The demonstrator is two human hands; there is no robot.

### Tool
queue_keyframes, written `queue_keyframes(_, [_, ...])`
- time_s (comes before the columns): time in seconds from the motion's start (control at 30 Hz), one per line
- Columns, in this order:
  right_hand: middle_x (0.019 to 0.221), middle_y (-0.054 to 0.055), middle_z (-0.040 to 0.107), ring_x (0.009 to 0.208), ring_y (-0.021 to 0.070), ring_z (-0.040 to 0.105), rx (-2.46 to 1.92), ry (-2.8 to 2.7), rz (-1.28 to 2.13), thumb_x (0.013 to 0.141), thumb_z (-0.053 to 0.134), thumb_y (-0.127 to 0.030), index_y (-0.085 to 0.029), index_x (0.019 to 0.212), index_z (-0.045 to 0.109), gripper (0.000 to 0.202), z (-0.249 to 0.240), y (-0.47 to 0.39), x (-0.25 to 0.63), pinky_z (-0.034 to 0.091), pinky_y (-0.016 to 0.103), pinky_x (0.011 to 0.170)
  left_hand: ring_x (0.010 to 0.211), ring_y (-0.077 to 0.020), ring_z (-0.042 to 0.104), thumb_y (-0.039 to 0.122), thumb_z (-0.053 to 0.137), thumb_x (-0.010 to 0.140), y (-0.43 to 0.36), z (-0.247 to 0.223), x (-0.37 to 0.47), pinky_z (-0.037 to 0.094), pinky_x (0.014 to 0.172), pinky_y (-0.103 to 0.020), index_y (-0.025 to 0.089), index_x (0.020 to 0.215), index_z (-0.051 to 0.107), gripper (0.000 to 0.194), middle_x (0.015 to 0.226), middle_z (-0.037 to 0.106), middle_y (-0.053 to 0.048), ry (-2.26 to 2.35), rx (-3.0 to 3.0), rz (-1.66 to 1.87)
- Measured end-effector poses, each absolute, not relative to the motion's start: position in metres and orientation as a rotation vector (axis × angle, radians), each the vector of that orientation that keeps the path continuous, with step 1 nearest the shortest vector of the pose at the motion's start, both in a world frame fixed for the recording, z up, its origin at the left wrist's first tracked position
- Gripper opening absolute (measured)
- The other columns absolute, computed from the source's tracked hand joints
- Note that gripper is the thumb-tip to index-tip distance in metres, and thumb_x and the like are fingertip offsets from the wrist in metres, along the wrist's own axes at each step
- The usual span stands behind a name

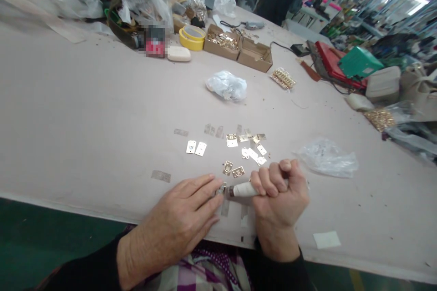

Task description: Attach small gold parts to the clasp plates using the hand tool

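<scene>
My right hand [280, 188] is wrapped in a fist around a white-handled tool [245, 189] with a dark tip. I cannot make out its exact kind. The tip points left at a small metal plate [221, 188] on the table. My left hand [184, 211] lies flat with its fingers stretched out, the fingertips touching that plate and partly covering it. Just beyond my hands are gold metal plates with rings [228, 168]. Farther out lie several more shiny plates [252, 153], and two plates [196, 147] lie side by side to the left.
A crumpled plastic bag [327, 158] lies to the right, near a white paper piece [327, 239]. Beyond are a wrapped bundle [226, 85], cardboard boxes [221, 43] of metal parts and yellow tape rolls [192, 37]. Bags and cases crowd the right edge. The table's front edge [85, 211] is close to me.
</scene>
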State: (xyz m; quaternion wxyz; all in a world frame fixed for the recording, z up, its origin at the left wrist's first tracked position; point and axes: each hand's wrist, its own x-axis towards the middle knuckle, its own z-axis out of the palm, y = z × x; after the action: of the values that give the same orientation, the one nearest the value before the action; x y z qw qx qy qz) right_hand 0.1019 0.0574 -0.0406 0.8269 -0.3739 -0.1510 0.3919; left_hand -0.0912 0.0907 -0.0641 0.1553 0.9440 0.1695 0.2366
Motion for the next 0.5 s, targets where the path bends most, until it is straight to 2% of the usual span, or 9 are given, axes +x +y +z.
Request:
queue_keyframes(0.13, [0.047,-0.013,0.016,0.036,0.0056,0.008,-0.776,-0.199,0.856,0.083,0.065,-0.028,-0.020,0.067,0.058,0.019,-0.049,0.063,0.102,0.029,0.015,0.031,0.127,-0.0264,0.055,0.023,0.052,0.098,0.094,-0.066,-0.091,0.052,0.101,-0.042,0.015,0.119,0.065,0.026,0.131,0.064,-0.008,0.482,2.691,0.652])
queue_keyframes(0.5, [0.048,-0.013,0.014,0.036,0.0054,0.008,-0.763,-0.131,0.815,0.090,0.058,-0.027,-0.018,0.069,0.060,0.023,-0.059,0.053,0.102,0.028,0.015,0.034,0.133,-0.0219,0.052,0.019,0.049,0.099,0.087,-0.071,-0.089,0.045,0.108,-0.037,0.015,0.118,0.066,0.026,0.135,0.063,-0.009,0.578,2.658,0.690])
